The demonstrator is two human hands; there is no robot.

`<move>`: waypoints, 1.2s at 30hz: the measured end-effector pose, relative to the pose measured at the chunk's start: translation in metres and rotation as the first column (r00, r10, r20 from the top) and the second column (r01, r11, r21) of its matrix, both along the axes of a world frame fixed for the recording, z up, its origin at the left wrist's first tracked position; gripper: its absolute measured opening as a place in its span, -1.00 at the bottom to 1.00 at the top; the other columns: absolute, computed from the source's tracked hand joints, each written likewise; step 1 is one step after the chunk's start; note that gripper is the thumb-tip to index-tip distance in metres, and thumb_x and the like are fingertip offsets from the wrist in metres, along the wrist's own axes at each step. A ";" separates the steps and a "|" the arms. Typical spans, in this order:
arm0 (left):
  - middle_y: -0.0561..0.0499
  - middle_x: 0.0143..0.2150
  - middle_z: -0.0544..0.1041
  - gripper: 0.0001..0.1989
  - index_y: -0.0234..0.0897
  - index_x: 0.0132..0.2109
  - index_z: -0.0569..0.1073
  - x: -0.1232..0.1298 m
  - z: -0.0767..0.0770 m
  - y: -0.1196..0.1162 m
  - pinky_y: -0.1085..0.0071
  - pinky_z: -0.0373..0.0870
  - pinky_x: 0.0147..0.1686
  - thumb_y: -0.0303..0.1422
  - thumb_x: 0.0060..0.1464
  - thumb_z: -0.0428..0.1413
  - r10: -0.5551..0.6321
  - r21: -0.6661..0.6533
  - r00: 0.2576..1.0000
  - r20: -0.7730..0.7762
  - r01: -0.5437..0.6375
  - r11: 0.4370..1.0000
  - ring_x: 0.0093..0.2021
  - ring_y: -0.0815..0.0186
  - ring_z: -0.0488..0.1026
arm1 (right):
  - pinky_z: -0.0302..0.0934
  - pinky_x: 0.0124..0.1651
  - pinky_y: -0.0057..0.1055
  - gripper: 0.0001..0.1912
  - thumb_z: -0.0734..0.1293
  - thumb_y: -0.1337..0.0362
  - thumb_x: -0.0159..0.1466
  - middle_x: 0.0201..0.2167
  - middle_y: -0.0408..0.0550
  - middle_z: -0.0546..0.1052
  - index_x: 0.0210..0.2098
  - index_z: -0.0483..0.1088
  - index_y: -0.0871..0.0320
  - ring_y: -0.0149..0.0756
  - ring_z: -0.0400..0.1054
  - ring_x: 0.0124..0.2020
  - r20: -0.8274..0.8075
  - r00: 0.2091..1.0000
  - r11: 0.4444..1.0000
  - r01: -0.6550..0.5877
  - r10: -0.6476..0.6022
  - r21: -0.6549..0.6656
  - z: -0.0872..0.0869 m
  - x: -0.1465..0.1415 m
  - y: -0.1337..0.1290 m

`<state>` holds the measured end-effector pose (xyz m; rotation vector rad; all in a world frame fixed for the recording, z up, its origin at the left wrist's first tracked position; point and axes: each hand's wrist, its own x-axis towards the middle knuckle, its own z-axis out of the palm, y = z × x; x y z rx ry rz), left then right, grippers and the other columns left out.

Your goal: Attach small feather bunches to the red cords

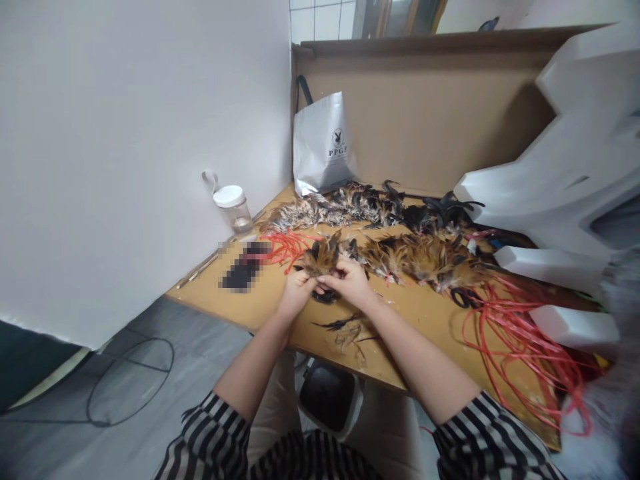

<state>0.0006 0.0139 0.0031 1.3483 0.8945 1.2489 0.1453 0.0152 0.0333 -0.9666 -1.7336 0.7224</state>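
Two Hands Pinch a Bunch of Feathers

The left hand (pixel 299 288) and the right hand (pixel 351 280) are close together over a yellow-brown wooden table (pixel 280 300). The fingers of both hands are bent and pinch the low end of a small brown and black feather bunch (pixel 323 256). The bunch is up in the fingers, and its tips fan out away from the person. Something dark is just under the hands, but it is too hidden to name.

Thin red plastic strings (pixel 285 247) lie near the left hand. Past them is a clear jar with a white lid (pixel 234 208), by the white wall. A dark thing close to the strings is blurred out.

To the right of the hands is a row of fluffy brown feathers (pixel 433 259). Behind it is a longer row of white, brown and black feathers (pixel 345 205). A shiny silver bag with black letters (pixel 323 143) stands at the back, in front of a big tan board (pixel 425 120).

A big messy heap of red plastic string (pixel 520 347) lies on the right side, with black scissor handles (pixel 463 298) beside it. A few loose dark and brown feathers (pixel 350 332) lie near the front edge.
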 end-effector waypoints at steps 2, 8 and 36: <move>-0.05 -0.56 0.49 -0.74 -0.36 -0.50 0.47 0.000 0.001 -0.001 0.46 0.34 -0.53 -0.20 -0.16 0.17 -0.005 -0.001 1.000 -0.017 0.005 1.000 -0.60 0.39 0.38 | 0.05 -0.49 -0.47 -0.76 0.37 0.12 -0.01 -0.57 -0.14 0.27 -0.63 0.34 0.15 -0.43 0.09 -0.55 0.003 1.000 1.000 0.009 -0.009 0.026 0.001 -0.002 -0.002; -0.03 -0.59 0.48 -0.77 -0.35 -0.51 0.44 0.002 -0.002 -0.003 0.47 0.34 -0.55 -0.25 -0.09 0.12 -0.016 0.033 0.994 -0.106 0.019 0.999 -0.62 0.41 0.38 | 0.02 -0.50 -0.48 -0.70 0.32 0.12 0.03 -0.61 -0.14 0.24 -0.70 0.28 0.16 -0.43 0.09 -0.57 -0.017 0.999 0.999 0.038 -0.038 -0.001 0.001 -0.002 -0.004; 0.00 -0.63 0.45 -0.77 -0.37 -0.52 0.46 -0.001 0.004 -0.005 0.50 0.31 -0.58 -0.25 -0.12 0.14 0.078 -0.042 0.997 -0.006 -0.078 0.996 -0.64 0.44 0.34 | 0.16 -0.45 -0.47 -0.77 0.33 0.14 0.04 -0.59 -0.14 0.43 -0.49 0.39 0.21 -0.43 0.26 -0.57 -0.278 0.958 0.965 -0.142 0.078 -0.220 0.002 0.004 0.003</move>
